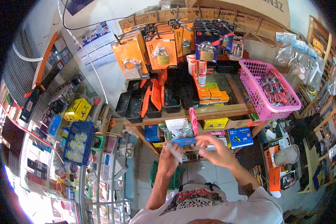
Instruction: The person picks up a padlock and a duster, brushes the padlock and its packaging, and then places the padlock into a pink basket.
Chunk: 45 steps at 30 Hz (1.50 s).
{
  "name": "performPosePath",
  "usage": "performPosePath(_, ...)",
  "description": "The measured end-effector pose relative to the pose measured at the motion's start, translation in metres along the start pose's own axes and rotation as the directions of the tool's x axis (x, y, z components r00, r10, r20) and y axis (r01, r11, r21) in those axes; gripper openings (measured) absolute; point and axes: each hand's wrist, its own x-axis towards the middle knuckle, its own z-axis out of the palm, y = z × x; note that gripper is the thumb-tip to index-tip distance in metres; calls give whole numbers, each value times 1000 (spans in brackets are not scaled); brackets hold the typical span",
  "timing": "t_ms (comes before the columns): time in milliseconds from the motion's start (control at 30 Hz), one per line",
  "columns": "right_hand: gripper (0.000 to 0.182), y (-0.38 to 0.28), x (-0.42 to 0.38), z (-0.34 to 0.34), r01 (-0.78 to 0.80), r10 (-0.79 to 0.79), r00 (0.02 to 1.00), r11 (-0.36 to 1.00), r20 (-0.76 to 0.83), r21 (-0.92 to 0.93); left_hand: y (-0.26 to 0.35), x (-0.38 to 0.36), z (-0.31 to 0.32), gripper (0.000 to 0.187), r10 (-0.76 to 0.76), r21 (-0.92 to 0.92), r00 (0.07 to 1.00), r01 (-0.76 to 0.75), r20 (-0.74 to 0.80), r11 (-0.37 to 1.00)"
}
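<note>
My left hand [168, 162] is raised in front of the shelf below the counter, its fingers closed round a pale flat strip [174, 153]. A narrow blue piece [184, 142] meets the strip at these fingertips and extends to the right; whether the two are one pack I cannot tell. Close to its right end is my right hand [218, 153], fingers apart, the index finger pointing left. Just behind the blue piece, a clear bag with a white label [176, 124] and an upright pink piece [193, 121] show.
Padlocks on orange cards [158, 54] hang over the wooden counter [227, 110]. Black bins [132, 109] and a pink basket [270, 112] of red packs stand on it. At the left, a glass case holds a blue basket [77, 143]. A green basket [174, 178] sits on the floor.
</note>
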Motion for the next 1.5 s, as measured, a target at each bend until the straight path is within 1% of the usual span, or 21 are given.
performPosePath(100,54,-36,0,0,94,-61,989,962,132,-255,-15,17,53,27,65,341,992,-100,111,935)
performPosePath(133,52,-40,2,-1,111,-99,993,965,61,-237,-15,20,74,20,59,391,989,-107,133,914)
performPosePath(233,41,-47,18,-18,111,-178,974,913,-139,-392,-24,43,124,24,213,581,961,-277,177,765)
performPosePath(300,29,-58,34,-30,190,-287,923,919,-257,-345,-19,56,161,39,267,572,929,-369,257,733)
performPosePath(367,24,-71,54,-48,250,-354,880,913,-317,-324,-1,64,197,53,222,578,861,-479,458,661)
performPosePath(433,24,-103,73,-61,315,-369,858,927,-356,-201,11,69,229,57,305,623,760,-647,573,440)
performPosePath(467,26,-112,82,-69,353,-424,839,901,-340,-251,16,75,234,62,322,628,717,-697,618,346)
performPosePath(500,24,-121,91,-77,350,-413,849,906,-328,-236,20,82,243,63,330,627,708,-707,625,328)
performPosePath(567,20,-125,113,-82,375,-351,848,927,-397,-17,30,90,258,62,310,624,746,-665,590,410)
performPosePath(667,15,-138,138,-98,370,-337,890,928,-306,53,37,99,272,63,356,656,720,-692,595,303)
performPosePath(700,13,-144,142,-99,343,-292,912,927,-289,148,40,100,275,64,340,663,731,-681,591,311)
performPosePath(767,13,-145,149,-103,360,-325,904,929,-278,85,45,102,279,65,310,679,751,-659,583,322)
performPosePath(800,13,-143,152,-105,344,-308,911,934,-273,93,44,109,276,67,336,645,710,-703,619,299)
performPosePath(967,13,-142,158,-107,328,-268,920,926,-287,187,45,105,270,72,288,743,781,-620,554,253)
performPosePath(1133,18,-131,164,-116,310,-275,930,943,-245,120,43,110,268,76,255,791,799,-590,544,163)
performPosePath(1200,25,-113,168,-121,287,-248,934,949,-258,127,38,114,257,78,245,847,819,-532,519,-16)
performPosePath(1233,29,-98,175,-123,321,-296,905,946,-305,35,34,116,251,79,234,859,827,-502,511,-102)
performPosePath(1300,34,-68,187,-124,399,-427,803,903,-415,-158,26,119,243,77,238,838,806,-538,542,-90)
performPosePath(1367,39,-64,173,-124,311,-292,843,950,-451,-32,23,121,244,74,231,751,724,-567,650,-337)
performPosePath(1433,43,-68,153,-127,314,-308,828,947,-468,-69,12,115,260,70,283,688,676,-457,680,-564)
performPosePath(1500,44,-70,130,-135,282,-292,867,956,-404,-84,0,116,271,67,310,634,636,-373,706,-678)
